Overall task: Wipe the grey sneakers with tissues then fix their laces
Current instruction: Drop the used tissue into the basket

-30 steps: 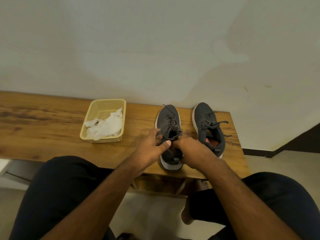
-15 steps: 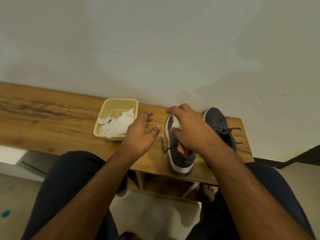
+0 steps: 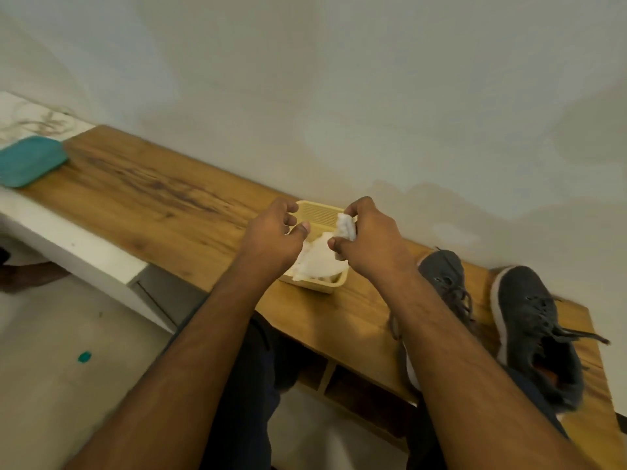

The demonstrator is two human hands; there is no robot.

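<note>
White tissues [image 3: 319, 259] fill the yellow basket [image 3: 330, 285] on the tabletop [image 3: 163, 201]; the right hand [image 3: 369, 239] pinches one wad, the left hand [image 3: 271, 235] hovers half-curled, holding nothing. Pulling carelessly could tear the tissue or drag the light basket. Both grey sneakers [image 3: 529, 320] lie rightward, the right forearm crossing the nearer.

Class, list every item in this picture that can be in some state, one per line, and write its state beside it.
Basket: upright on the bench, holding tissues.
Tissues: crumpled, in the basket.
Right hand: closed on a tissue.
Left hand: curled over the basket, grip unclear.
Left sneaker: on the bench, laces loose.
Right sneaker: on the bench, laces untied.
</note>
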